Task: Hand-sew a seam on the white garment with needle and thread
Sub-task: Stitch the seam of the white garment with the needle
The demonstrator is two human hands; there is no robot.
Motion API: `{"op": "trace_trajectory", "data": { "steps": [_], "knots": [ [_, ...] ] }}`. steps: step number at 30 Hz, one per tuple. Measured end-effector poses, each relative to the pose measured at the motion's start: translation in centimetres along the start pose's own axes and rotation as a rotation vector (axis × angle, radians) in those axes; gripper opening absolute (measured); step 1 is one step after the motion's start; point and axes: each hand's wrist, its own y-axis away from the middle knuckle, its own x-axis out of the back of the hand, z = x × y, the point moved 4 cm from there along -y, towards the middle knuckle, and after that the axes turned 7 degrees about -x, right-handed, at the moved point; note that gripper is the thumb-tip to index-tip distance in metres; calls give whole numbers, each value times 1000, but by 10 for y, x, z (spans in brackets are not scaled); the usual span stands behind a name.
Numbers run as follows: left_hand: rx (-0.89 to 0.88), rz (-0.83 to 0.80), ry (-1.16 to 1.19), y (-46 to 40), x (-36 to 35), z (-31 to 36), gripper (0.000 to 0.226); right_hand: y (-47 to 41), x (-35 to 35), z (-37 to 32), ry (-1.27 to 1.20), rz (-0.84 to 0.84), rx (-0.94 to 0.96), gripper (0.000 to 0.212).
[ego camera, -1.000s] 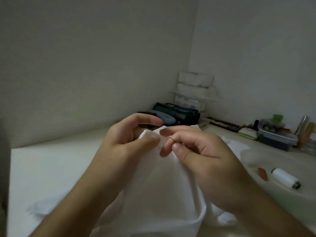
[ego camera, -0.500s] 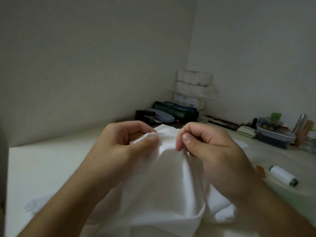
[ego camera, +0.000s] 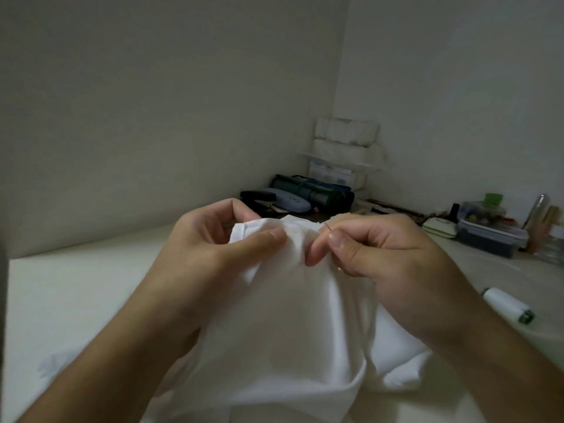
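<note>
The white garment [ego camera: 283,325] lies bunched on the table and is lifted at its top edge between both hands. My left hand [ego camera: 213,248] pinches that folded edge between thumb and curled fingers. My right hand [ego camera: 375,251] pinches a thin needle [ego camera: 329,228] between thumb and forefinger, just right of the cloth's edge; the needle's tip pokes up above the thumb. The thread is too fine to make out.
A white thread spool [ego camera: 508,305] with a green end lies on the table [ego camera: 61,285] at the right. At the back corner sit a dark green roll [ego camera: 308,190], a stapler [ego camera: 258,196] and a clear box of sewing bits [ego camera: 488,233]. Walls close in behind and right.
My right hand pulled away from the left, rising beside the cloth's edge with the needle, which now shows above the thumb. My left hand has kept its pinch on the cloth.
</note>
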Motion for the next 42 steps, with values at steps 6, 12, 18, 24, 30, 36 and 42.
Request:
{"op": "trace_trajectory", "data": {
  "steps": [6, 12, 18, 24, 30, 36, 42],
  "knots": [
    [-37, -4, -52, -2, 0, -2, 33, 3, 0, 1, 28, 37, 5, 35],
    [-90, 43, -61, -3, 1, -1, 26, 4, -2, -2, 25, 39, 7, 37],
    [-157, 33, -151, 1, -1, 2, 11, 5, -1, -4, 27, 56, -4, 36],
    [-211, 37, -223, 4, -3, 5, 18, 5, -1, -3, 47, 73, -16, 36],
    [-64, -12, -151, 0, -3, -6, 12, 3, -1, -3, 47, 82, -9, 34],
    [-41, 18, -153, -1, -5, -12, 9, 3, -1, -1, 10, 50, -21, 36],
    [-65, 14, -150, 2, -6, -6, 15, 8, 9, -7, -33, 224, 75, 28]
  ]
}}
